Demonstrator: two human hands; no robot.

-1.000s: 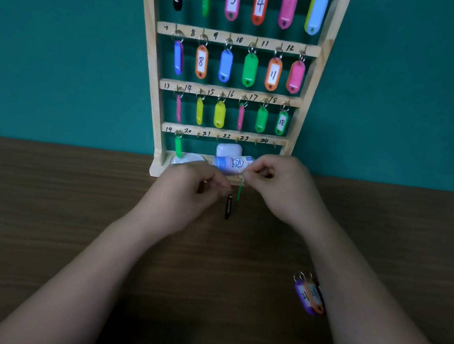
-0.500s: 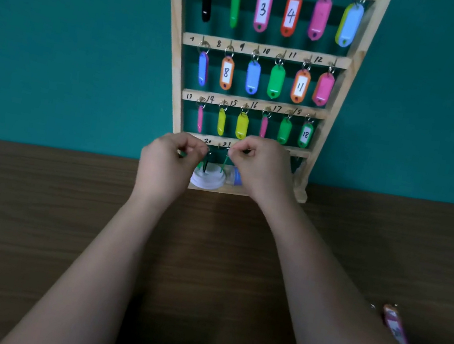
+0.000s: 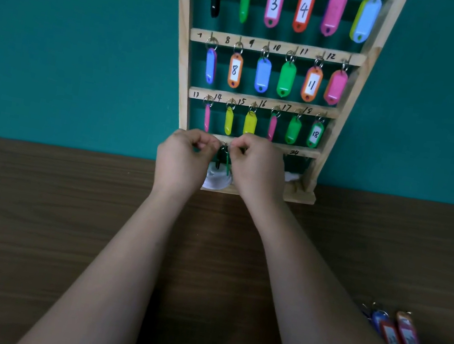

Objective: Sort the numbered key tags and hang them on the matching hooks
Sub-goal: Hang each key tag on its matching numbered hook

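A wooden key rack stands against the teal wall, its top three rows filled with coloured tags such as the pink 3 tag and the green 18 tag. Both my hands are up at the bottom row rail. My left hand pinches the ring of a black tag. Just right of it, my right hand pinches the ring of a dark green tag. The two tags hang edge-on between my hands. The hooks behind my fingers are hidden.
Several loose tags, red, blue and purple, lie on the brown wooden table at the front right. A white round object sits on the rack's base shelf, and another white thing lies further right there.
Both hands rose from just above the table to the bottom row, carrying the black and green tags. The view shifted, so the rack appears further right.
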